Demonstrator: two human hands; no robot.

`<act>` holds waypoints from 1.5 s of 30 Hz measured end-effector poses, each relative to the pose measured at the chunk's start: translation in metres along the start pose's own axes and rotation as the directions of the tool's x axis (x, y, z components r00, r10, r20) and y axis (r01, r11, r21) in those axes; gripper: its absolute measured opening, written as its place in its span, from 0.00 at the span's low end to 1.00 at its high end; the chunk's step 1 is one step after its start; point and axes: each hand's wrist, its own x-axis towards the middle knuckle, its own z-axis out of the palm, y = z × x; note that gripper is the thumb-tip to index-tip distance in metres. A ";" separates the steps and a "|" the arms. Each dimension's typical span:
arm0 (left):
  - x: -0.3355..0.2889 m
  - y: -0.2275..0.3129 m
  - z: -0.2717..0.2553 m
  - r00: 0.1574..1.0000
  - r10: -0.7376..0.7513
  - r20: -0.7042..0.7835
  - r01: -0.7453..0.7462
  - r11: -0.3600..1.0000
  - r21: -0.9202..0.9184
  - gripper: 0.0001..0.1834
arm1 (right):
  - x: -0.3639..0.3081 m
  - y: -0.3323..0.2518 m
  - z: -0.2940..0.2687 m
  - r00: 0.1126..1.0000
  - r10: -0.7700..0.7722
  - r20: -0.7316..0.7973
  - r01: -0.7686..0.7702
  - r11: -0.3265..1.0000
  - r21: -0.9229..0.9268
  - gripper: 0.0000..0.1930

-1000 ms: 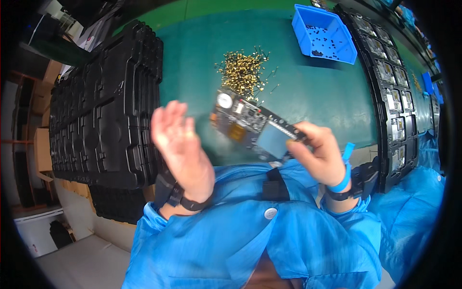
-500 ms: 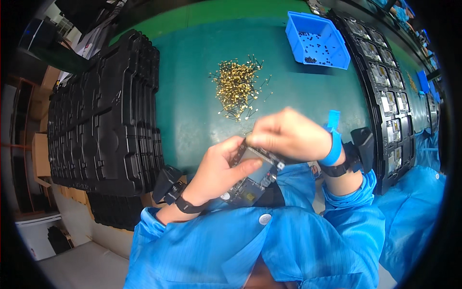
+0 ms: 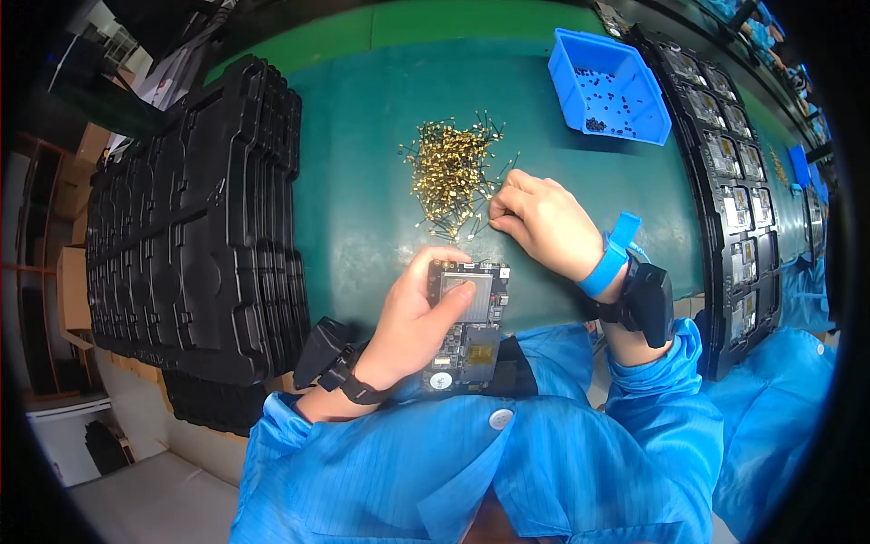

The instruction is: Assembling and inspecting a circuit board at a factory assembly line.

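With the board (image 3: 473, 334) clamped in my left hand (image 3: 412, 313), I seem to be picking from the gold-tipped parts (image 3: 453, 168) just left of my right hand (image 3: 548, 222), pinched closed, holding what I cannot tell; the next move calls for careful lifting.

In front of you stretches a worktable (image 3: 353, 136) with a dark green top, a brighter green band (image 3: 417, 25) running along its far side — light lies in soft, pale patches on the darker part. Off to your left stands dark shelving (image 3: 36, 227) with reddish-brown bars, a cardboard box (image 3: 74, 286) just beside it. Lower down on that side you have pale floor (image 3: 149, 410) — and a low white unit (image 3: 68, 442) near it
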 end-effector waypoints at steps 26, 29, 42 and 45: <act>0.003 -0.011 0.004 0.986 0.157 -0.049 -0.150 0.980 0.131 0.17 | 0.002 0.001 -0.002 0.979 -0.146 -0.142 0.140 0.989 -0.052 0.04; 0.005 -0.010 0.004 0.970 0.198 -0.142 -0.179 0.974 0.140 0.19 | -0.001 -0.009 -0.013 0.982 -0.145 -0.120 0.139 0.989 -0.055 0.04; -0.003 0.005 0.005 0.982 0.186 0.029 -0.187 0.949 0.253 0.10 | -0.012 -0.035 -0.027 0.948 -0.284 -0.146 0.277 0.959 -0.061 0.06; -0.004 0.009 0.004 0.986 0.164 0.016 -0.163 0.953 0.254 0.09 | -0.012 -0.037 -0.028 0.942 -0.298 -0.152 0.289 0.954 -0.080 0.06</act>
